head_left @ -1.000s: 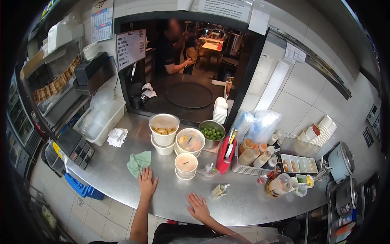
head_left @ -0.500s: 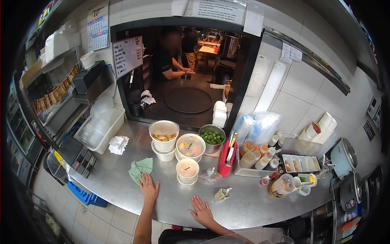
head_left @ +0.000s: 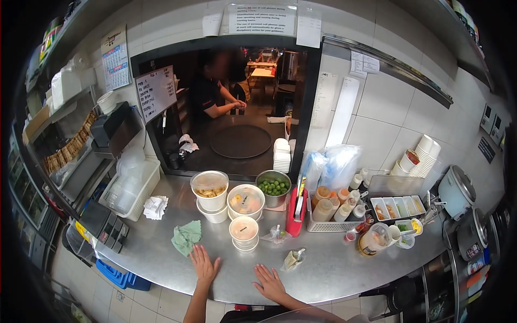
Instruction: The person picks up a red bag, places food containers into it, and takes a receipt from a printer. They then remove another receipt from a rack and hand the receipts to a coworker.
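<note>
My left hand [head_left: 204, 264] lies flat on the steel counter [head_left: 156, 258], fingers spread, holding nothing. Just beyond its fingertips is a crumpled green cloth [head_left: 187, 237]. My right hand [head_left: 269, 281] also rests flat on the counter with its fingers stretched out. To its right sits a small clear bag [head_left: 293, 259] with something pale green inside. Ahead of both hands stand lidded tubs: a small stack [head_left: 244, 231], a wider tub [head_left: 245, 199] behind it, and a tub of yellowish pieces [head_left: 210, 191] on another tub.
A metal bowl of green limes [head_left: 273, 187], a red tape dispenser [head_left: 297, 212] and a basket of sauce bottles [head_left: 335, 214] stand along the back. A round black tray [head_left: 240, 141] lies in the pass-through window, where a person stands behind. Plastic containers fill a white basket [head_left: 132, 191] at left.
My left hand has come off the green cloth and moved slightly nearer to me and right. My right hand stays almost in place. The view has turned a little to the right.
</note>
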A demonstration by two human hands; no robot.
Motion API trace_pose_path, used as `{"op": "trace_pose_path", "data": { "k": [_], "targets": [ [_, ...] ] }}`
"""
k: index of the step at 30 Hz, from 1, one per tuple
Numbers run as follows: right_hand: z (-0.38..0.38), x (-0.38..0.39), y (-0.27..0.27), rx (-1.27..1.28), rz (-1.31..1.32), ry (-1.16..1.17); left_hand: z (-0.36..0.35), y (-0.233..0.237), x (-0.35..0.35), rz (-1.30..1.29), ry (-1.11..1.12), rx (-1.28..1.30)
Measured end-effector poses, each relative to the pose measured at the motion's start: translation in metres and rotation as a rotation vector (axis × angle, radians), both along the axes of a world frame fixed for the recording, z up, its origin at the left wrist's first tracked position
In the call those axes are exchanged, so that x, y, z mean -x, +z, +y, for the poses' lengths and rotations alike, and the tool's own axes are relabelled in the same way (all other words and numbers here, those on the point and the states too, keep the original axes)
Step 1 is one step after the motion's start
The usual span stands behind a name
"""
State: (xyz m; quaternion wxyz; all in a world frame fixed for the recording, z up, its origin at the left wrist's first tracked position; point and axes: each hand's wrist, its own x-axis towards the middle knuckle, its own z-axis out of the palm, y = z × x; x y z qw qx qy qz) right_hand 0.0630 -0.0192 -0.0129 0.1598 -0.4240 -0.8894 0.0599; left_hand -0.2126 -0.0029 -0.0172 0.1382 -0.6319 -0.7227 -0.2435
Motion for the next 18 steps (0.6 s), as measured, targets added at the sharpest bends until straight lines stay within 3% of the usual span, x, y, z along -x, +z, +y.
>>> {"op": "trace_pose_path", "data": {
  "k": [2, 5, 8, 11, 13, 18],
  "targets": [
    [0.000, 0.000, 0.000, -0.001, 0.003, 0.001, -0.003, -0.005, -0.006, 0.015, -0.011, -0.013],
    [-0.001, 0.000, 0.002, 0.005, 0.010, 0.005, -0.006, 0.011, -0.017, -0.078, -0.122, 0.210],
    [-0.001, 0.000, 0.006, 0.008, 0.031, 0.012, -0.004, -0.002, -0.019, -0.110, -0.046, 0.221],
    [0.000, -0.001, 0.006, -0.005, 0.040, 0.007, -0.010, 0.024, -0.031, -0.186, 0.096, 0.055],
    [0.000, 0.000, 0.003, 0.007, 0.044, 0.008, -0.009, 0.027, -0.031, -0.175, 0.060, 0.038],
    [-0.003, 0.001, 0.011, 0.016, 0.039, -0.024, -0.002, -0.015, -0.018, -0.138, -0.009, 0.185]
  ]
}}
